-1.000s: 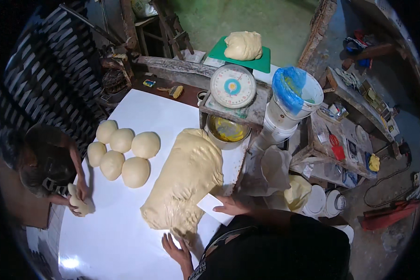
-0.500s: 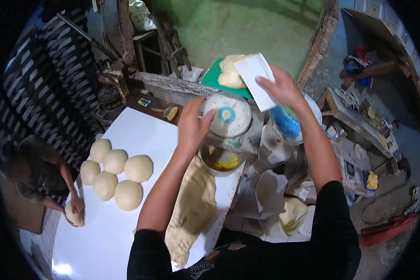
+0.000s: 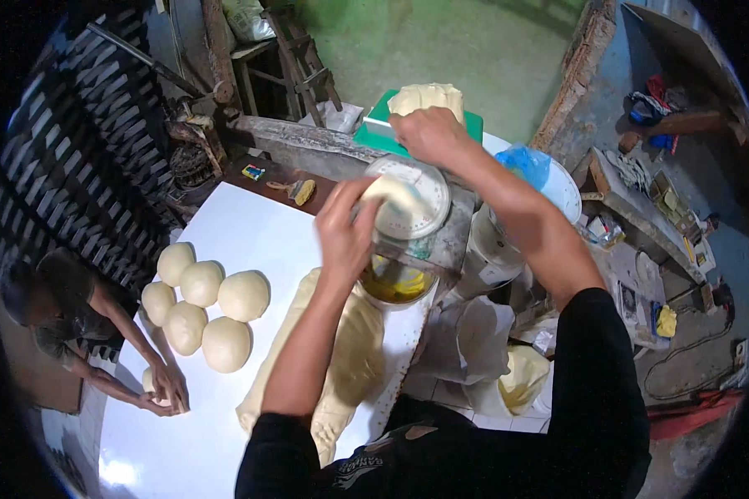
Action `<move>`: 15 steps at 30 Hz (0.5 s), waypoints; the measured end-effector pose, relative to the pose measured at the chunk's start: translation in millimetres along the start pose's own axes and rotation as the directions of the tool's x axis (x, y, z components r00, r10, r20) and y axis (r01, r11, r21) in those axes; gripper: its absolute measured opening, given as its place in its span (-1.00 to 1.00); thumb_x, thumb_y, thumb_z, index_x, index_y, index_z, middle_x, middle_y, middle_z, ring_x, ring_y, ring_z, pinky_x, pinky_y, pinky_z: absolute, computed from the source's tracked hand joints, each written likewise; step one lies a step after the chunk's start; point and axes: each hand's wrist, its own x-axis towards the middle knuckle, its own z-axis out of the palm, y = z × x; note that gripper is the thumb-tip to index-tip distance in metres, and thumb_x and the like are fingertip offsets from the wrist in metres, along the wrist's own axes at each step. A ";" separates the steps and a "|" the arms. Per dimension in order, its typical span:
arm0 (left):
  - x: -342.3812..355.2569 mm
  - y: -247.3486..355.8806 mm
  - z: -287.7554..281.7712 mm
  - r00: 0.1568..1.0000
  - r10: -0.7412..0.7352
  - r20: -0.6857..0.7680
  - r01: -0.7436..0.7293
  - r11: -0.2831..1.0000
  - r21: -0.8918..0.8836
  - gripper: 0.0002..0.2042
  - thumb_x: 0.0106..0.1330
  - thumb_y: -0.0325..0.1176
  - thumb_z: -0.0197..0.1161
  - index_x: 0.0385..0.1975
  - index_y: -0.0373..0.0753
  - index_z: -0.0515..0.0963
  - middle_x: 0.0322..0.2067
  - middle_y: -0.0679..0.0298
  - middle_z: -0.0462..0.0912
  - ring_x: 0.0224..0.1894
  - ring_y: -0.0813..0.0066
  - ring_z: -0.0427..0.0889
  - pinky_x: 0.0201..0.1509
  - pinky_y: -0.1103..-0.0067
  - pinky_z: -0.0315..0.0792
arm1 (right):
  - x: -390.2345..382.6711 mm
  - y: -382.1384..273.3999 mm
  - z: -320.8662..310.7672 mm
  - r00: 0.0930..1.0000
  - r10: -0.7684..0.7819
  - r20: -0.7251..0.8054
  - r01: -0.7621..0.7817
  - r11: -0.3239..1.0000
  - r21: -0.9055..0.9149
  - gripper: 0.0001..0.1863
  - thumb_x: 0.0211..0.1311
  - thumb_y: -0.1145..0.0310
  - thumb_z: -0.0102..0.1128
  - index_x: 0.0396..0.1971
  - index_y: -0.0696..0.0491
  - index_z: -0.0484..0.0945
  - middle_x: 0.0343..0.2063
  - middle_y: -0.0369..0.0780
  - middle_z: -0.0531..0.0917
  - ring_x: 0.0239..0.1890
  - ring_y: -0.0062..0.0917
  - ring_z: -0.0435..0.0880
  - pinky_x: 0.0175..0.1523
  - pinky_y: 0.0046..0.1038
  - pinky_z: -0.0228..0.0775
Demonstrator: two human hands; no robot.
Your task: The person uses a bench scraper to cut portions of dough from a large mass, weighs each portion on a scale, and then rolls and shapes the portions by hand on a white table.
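Note:
A small pale dough piece (image 3: 395, 195), blurred by motion, is in my left hand (image 3: 341, 224) over the dial of the white scale (image 3: 412, 223). My right hand (image 3: 429, 133) grips a white flat scraper (image 3: 378, 127) against the dough mass (image 3: 429, 96) on the green board (image 3: 473, 125) above the scale. Below my forearms a long slab of dough (image 3: 349, 366) lies on the white table (image 3: 150, 453), partly hidden by my left arm. Several round dough balls (image 3: 226, 343) sit to its left.
A co-worker (image 3: 58, 308) at the left presses dough on the table with both hands. A metal bowl (image 3: 395, 291) is under the scale's stand. A bucket with blue plastic (image 3: 528, 166), sacks (image 3: 466, 333) and a cluttered bench (image 3: 641, 216) are at right; a brush (image 3: 300, 190) lies behind the table.
Both my hands have risen from the slab to the scale. The scraper moved onto the upper dough, and my left hand, empty half a second ago, has a dough piece in it.

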 end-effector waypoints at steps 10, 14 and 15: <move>-466.0 58.7 -281.5 0.704 -0.706 0.083 0.216 0.324 0.921 -0.31 0.26 -0.05 0.41 0.38 -0.11 0.39 0.41 -0.06 0.29 0.52 -0.10 0.09 0.53 -0.15 -0.15 | -252.7 -340.6 131.8 0.981 -0.189 0.053 0.103 0.728 0.678 -0.71 0.43 0.21 0.14 -0.01 0.04 0.63 -0.41 -0.13 0.69 -0.42 -0.22 0.70 -0.32 -0.25 0.58; -497.9 105.3 -344.6 0.696 -0.527 -0.488 0.714 0.437 0.547 -0.55 0.38 -0.42 0.27 0.25 -0.40 0.44 0.17 -0.06 0.51 0.14 0.04 0.51 0.23 0.23 0.39 | -327.9 -447.6 119.8 0.787 -0.413 0.459 -0.313 0.375 0.873 -0.64 0.38 0.17 0.18 -0.01 0.14 0.56 -0.23 0.02 0.67 -0.16 -0.09 0.68 -0.04 -0.13 0.49; -504.3 108.4 -357.8 0.613 -0.509 -0.604 0.785 0.478 0.394 -0.58 0.42 -0.45 0.22 0.24 -0.42 0.44 0.13 -0.05 0.54 0.05 0.11 0.58 0.12 0.32 0.48 | -333.7 -458.1 113.0 0.678 -0.487 0.550 -0.369 0.422 0.828 -0.57 0.35 0.13 0.22 0.04 0.13 0.55 -0.06 0.03 0.66 0.03 -0.07 0.65 0.11 -0.10 0.44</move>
